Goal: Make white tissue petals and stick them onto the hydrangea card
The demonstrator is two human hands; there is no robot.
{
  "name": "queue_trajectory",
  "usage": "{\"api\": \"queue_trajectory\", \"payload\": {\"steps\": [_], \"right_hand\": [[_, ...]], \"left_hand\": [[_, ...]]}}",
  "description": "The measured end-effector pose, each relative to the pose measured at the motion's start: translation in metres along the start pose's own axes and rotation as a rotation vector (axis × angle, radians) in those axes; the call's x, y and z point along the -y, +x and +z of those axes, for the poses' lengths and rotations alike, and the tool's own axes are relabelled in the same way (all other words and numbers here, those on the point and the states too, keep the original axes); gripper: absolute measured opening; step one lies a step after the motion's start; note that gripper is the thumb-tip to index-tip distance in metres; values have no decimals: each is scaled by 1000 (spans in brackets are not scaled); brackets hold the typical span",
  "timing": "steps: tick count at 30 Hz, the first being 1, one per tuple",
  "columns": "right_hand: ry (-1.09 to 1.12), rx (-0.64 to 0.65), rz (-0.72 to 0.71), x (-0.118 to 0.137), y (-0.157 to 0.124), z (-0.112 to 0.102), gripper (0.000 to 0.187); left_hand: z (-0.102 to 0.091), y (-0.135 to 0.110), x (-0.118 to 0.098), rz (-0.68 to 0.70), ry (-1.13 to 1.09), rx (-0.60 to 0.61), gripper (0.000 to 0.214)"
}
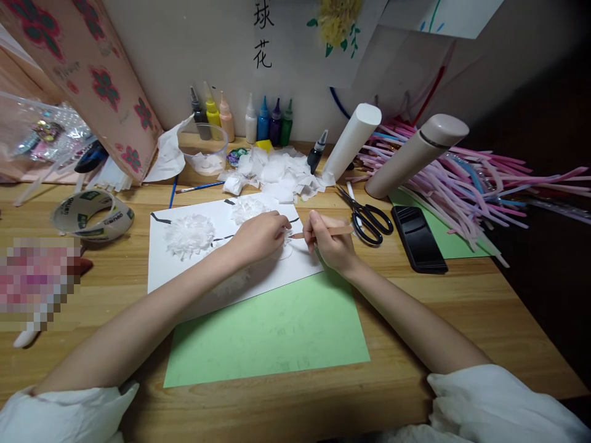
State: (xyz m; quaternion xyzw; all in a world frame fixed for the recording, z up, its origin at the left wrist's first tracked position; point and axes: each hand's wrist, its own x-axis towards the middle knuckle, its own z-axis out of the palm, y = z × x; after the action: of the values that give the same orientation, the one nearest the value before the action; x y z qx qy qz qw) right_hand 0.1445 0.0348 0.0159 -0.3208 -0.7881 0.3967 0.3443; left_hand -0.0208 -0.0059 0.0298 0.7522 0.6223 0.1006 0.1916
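Observation:
My right hand is closed round a wooden pencil, its tip pointing left toward my other hand. My left hand lies over the white sheet, fingers bent and pinched close to the pencil tip. Some white tissue shows at those fingertips, but what they grip is hidden. Fluffy white tissue pompoms sit on the sheet, with short black strokes between them; one is partly covered by my left forearm. A thin round outline shows below the fingers. Under the sheet lies green paper.
Behind the sheet are a tissue-scrap pile, a clear tub and several paint bottles. Black-handled scissors, a phone, two tall cylinders and pipe cleaners stand right. A tape roll lies left.

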Motion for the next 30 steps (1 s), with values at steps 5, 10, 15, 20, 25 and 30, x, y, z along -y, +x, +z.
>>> {"api": "queue_trajectory", "payload": {"steps": [5,10,15,20,25,30], "right_hand": [[-168,108,-237,1,-7,2,45],[-262,122,-260,-3,-7,9,44],[-239,57,-222,-7,-6,11,45],[-167,20,-161,-8,-6,15,48],[38,-49,115,-7,3,21,51],[94,-21,138,-4,2,15,51]], "left_hand": [[-3,-1,-3,-19,-14,14,28],[-3,-1,-3,-19,-3,10,28],[-3,-1,-2,-11,5,22,25],[-4,-1,-3,-7,7,14,24],[-5,-1,-4,-9,10,17,25],[-7,-4,-3,20,9,16,25]]}}
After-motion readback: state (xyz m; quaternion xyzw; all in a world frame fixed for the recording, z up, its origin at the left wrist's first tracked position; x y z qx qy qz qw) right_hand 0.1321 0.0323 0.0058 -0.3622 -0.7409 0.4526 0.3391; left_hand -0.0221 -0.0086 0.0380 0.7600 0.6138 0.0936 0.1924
